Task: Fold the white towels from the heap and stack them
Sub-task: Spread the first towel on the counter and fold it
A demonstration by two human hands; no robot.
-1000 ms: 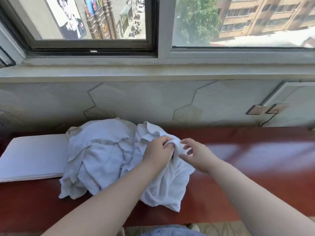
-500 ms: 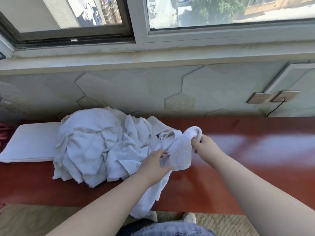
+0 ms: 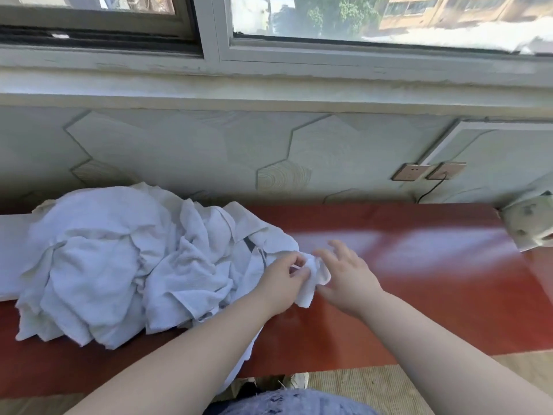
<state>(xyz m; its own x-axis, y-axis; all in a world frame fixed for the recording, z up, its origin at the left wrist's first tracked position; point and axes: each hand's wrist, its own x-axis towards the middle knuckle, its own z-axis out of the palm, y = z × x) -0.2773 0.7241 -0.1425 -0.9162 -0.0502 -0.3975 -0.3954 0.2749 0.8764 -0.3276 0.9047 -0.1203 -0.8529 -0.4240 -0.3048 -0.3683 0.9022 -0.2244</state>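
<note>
A heap of crumpled white towels [image 3: 113,265] lies on the left half of the red-brown bench top [image 3: 419,280]. One white towel [image 3: 311,277] trails from the heap's right side and hangs over the front edge under my left forearm. My left hand [image 3: 281,280] pinches a bunched part of that towel. My right hand [image 3: 347,277] is just right of it, fingers spread and loosely bent, touching the same bunch with the thumb side. A flat white folded pad [image 3: 12,250] lies behind the heap at the far left.
The wall with hexagon panels [image 3: 269,151] rises directly behind the bench. Two wall sockets [image 3: 428,171] with a black cable sit at the right. A pale patterned object [image 3: 529,223] rests at the bench's right end. Shoes and floor show below the front edge.
My right hand has let go of the raised towel fold and come back left beside my left hand. The towel end has dropped low, now bunched between both hands. The camera tilted down and right.
</note>
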